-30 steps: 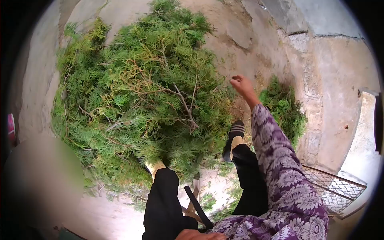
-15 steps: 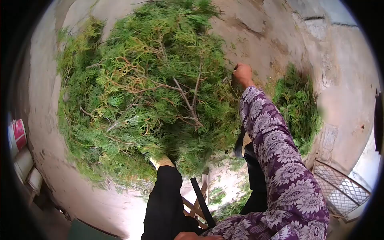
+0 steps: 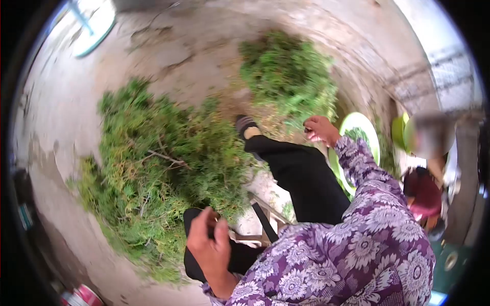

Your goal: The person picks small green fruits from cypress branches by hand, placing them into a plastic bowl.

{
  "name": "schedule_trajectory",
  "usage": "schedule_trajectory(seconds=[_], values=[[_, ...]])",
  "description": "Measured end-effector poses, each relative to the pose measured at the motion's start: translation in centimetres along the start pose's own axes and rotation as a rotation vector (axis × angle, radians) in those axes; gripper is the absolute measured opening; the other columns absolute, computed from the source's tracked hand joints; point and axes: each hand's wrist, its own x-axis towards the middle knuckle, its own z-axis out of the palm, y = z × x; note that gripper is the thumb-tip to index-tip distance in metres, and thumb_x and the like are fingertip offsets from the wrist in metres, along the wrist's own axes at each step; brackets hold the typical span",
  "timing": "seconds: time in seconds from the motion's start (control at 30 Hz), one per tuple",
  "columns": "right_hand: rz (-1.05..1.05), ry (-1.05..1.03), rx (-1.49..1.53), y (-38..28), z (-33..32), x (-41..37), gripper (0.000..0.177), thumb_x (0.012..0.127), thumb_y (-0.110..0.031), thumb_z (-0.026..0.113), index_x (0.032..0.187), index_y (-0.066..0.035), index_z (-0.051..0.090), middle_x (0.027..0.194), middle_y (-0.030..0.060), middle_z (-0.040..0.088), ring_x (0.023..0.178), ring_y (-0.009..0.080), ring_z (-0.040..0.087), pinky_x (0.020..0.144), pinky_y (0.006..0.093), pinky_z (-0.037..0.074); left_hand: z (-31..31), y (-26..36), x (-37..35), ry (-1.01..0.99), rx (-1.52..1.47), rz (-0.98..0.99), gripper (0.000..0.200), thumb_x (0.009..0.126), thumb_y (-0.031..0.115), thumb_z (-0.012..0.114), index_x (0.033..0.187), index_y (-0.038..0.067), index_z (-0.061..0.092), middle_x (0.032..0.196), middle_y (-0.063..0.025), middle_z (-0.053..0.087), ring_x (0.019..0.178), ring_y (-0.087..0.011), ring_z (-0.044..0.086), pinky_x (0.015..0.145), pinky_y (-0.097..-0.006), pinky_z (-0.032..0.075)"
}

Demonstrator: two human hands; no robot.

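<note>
My right hand (image 3: 321,130) is above my right leg, beside a white-green basin (image 3: 375,140) with green bits in it. Its fingers are curled around something small and dark that I cannot make out. Over my left knee is my left hand (image 3: 209,250), fingers apart and holding nothing. A large heap of cut green branches (image 3: 168,173) lies on the ground in front of me and to the left. Beyond my right foot sits a smaller green pile (image 3: 288,71).
A person in a dark red garment (image 3: 422,191) is at the right, near a lime-green container (image 3: 399,131). A round light-blue-edged object (image 3: 97,38) stands at the upper left. A wooden stool (image 3: 273,219) shows between my legs.
The view has swung to the right, bringing the basin and the other person into sight. My left hand has risen over my knee. My right hand has moved away from the large heap.
</note>
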Motion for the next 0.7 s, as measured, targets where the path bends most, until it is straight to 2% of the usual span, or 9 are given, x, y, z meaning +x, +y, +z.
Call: schedule_trajectory(seconds=[0.13, 0.2, 0.27, 0.3, 0.33, 0.4, 0.47, 0.6, 0.7], values=[[0.108, 0.128, 0.36, 11.4, -4.8, -10.4, 0.016, 0.079, -0.012, 0.052, 0.067, -0.002, 0.055, 0.057, 0.0063, 0.052, 0.048, 0.0132, 0.052, 0.043, 0.0279, 0.043, 2.0, -0.5, -0.2, -0.077, -0.011, -0.021, 0.028, 0.078, 0.013, 0.062, 0.099, -0.005, 0.057, 0.078, -0.0103, 0.062, 0.068, -0.0141, 0.058, 0.064, -0.0265, 0.046], [-0.335, 0.105, -0.179, 17.9, -5.7, -12.7, 0.016, 0.077, -0.008, 0.052, 0.063, -0.002, 0.054, 0.057, 0.007, 0.053, 0.048, 0.013, 0.053, 0.044, 0.0279, 0.043, 3.7, -2.9, 0.7, -0.115, -0.033, -0.059, 0.029, 0.079, 0.016, 0.063, 0.098, -0.006, 0.057, 0.079, -0.0082, 0.062, 0.069, -0.0116, 0.057, 0.063, -0.0249, 0.046], [-0.276, 0.192, -0.441, 22.8, -6.5, -15.2, 0.004, 0.072, -0.005, 0.054, 0.071, -0.002, 0.057, 0.058, 0.0093, 0.053, 0.055, 0.0176, 0.054, 0.052, 0.0273, 0.044, 4.2, -4.0, 0.6, -0.156, -0.022, -0.079, 0.028, 0.08, 0.017, 0.062, 0.096, -0.005, 0.058, 0.079, -0.0066, 0.062, 0.067, -0.0103, 0.055, 0.061, -0.024, 0.045], [-0.436, 0.228, -0.783, 24.5, -7.2, -16.3, 0.004, 0.071, -0.003, 0.055, 0.068, -0.003, 0.058, 0.057, 0.0092, 0.053, 0.055, 0.0169, 0.055, 0.05, 0.028, 0.044, 4.3, -4.5, 0.6, -0.181, -0.011, -0.059, 0.028, 0.08, 0.017, 0.062, 0.096, -0.005, 0.058, 0.079, -0.0066, 0.062, 0.067, -0.0103, 0.055, 0.061, -0.024, 0.045], [-0.19, 0.167, -0.456, 25.4, -8.1, -16.9, 0.005, 0.071, -0.005, 0.055, 0.066, -0.004, 0.057, 0.056, 0.0079, 0.053, 0.053, 0.016, 0.055, 0.049, 0.0287, 0.043, 4.4, -5.1, 0.7, -0.182, 0.019, -0.067, 0.027, 0.08, 0.017, 0.062, 0.095, -0.005, 0.059, 0.078, -0.0057, 0.061, 0.065, -0.0097, 0.054, 0.059, -0.0236, 0.045], [-0.199, 0.258, -0.209, 26.1, -10.3, -17.2, 0.014, 0.076, -0.003, 0.054, 0.064, 0.002, 0.053, 0.059, 0.0138, 0.055, 0.051, 0.0196, 0.056, 0.042, 0.0299, 0.045, 4.1, -6.5, 1.1, -0.18, 0.062, -0.069, 0.026, 0.08, 0.017, 0.062, 0.094, -0.005, 0.059, 0.076, -0.0048, 0.061, 0.064, -0.0092, 0.053, 0.058, -0.0233, 0.044], [0.141, 0.537, 1.331, 30.5, -14.8, -12.2, 0.013, 0.081, -0.006, 0.053, 0.073, 0.004, 0.05, 0.064, 0.0146, 0.057, 0.049, 0.0212, 0.055, 0.041, 0.0325, 0.045, 3.7, -6.9, 0.7, -0.185, 0.183, -0.093, 0.024, 0.08, 0.015, 0.061, 0.092, -0.005, 0.059, 0.072, -0.0041, 0.06, 0.06, -0.0088, 0.052, 0.054, -0.023, 0.043], [0.07, 0.903, 1.381, 25.2, -20.5, -14.5, 0.02, 0.085, -0.016, 0.053, 0.089, 0.002, 0.045, 0.069, 0.0131, 0.058, 0.059, 0.0214, 0.057, 0.052, 0.0327, 0.049, 2.8, -5.6, -1.1, -0.131, 0.19, -0.191, 0.023, 0.08, 0.015, 0.061, 0.089, -0.005, 0.059, 0.069, -0.0043, 0.058, 0.054, -0.0083, 0.049, 0.049, -0.0241, 0.041], [0.096, 0.691, 1.365, 24.8, -19.5, -13.2, 0.019, 0.085, -0.016, 0.055, 0.083, 0.001, 0.048, 0.069, 0.0137, 0.057, 0.059, 0.0214, 0.057, 0.048, 0.0318, 0.047, 2.0, -5.9, -1.9, -0.122, 0.252, -0.173, 0.023, 0.081, 0.017, 0.06, 0.091, -0.004, 0.059, 0.07, -0.004, 0.058, 0.054, -0.0092, 0.05, 0.049, -0.0247, 0.041]])
